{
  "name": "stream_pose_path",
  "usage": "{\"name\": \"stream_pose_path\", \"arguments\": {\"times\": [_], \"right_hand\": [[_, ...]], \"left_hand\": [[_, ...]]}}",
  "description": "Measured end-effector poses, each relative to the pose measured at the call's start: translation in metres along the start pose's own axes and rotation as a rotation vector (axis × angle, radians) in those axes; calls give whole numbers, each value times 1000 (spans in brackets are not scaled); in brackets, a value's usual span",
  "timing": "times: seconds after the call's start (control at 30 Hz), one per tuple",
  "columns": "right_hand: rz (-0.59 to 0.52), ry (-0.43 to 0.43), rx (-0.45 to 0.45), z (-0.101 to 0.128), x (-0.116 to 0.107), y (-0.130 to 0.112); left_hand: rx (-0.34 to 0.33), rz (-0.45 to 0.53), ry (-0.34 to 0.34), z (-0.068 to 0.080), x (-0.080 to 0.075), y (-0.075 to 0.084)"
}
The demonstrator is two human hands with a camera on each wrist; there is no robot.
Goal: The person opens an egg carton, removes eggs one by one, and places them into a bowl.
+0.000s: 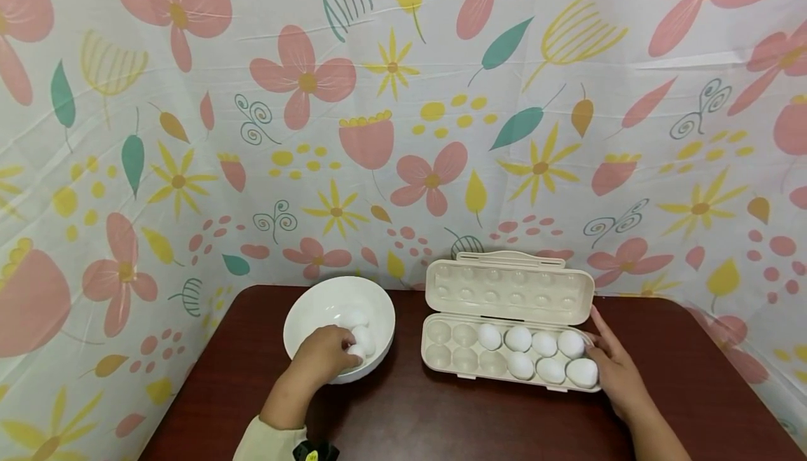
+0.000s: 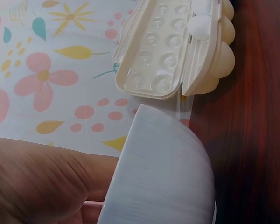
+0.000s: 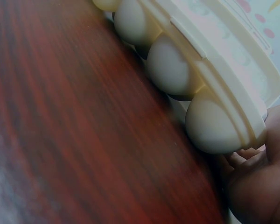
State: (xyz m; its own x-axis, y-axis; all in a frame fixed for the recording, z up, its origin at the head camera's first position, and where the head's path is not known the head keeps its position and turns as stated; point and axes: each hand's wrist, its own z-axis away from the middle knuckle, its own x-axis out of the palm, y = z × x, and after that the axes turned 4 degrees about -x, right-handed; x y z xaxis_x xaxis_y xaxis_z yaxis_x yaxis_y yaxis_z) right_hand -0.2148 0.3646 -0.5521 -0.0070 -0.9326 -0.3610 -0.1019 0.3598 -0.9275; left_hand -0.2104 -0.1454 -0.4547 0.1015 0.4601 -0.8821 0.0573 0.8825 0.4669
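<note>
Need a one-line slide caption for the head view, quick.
Left hand grips an egg in the white bowl while right hand steadies the open egg tray.

Egg box [image 1: 508,289]: no lettering, brand or number can be read on its lid or tray.
Bowl [image 1: 315,307]: plain white, no mark or label.
Eggs [image 1: 545,343]: no stamp or print to be seen.
Patterned cloth [image 1: 403,97]: flowers, leaves and curls only, no words.
Counter [image 1: 441,419]: no sign or sticker.
Tag at the left cuff [image 1: 310,452]: yellow and black, too small to read.
</note>
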Motion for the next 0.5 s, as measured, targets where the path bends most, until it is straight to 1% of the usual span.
{"name": "stream_pose_path", "arguments": {"times": [0.1, 0.33, 0.5], "right_hand": [[2, 6, -6, -1, 0, 1], [3, 11, -3, 1, 0, -1], [-1, 4, -5, 1, 0, -1]], "left_hand": [[11, -15, 15, 0, 3, 1], [28, -16, 36, -2, 8, 3], [32, -45, 55, -2, 11, 3]]}}
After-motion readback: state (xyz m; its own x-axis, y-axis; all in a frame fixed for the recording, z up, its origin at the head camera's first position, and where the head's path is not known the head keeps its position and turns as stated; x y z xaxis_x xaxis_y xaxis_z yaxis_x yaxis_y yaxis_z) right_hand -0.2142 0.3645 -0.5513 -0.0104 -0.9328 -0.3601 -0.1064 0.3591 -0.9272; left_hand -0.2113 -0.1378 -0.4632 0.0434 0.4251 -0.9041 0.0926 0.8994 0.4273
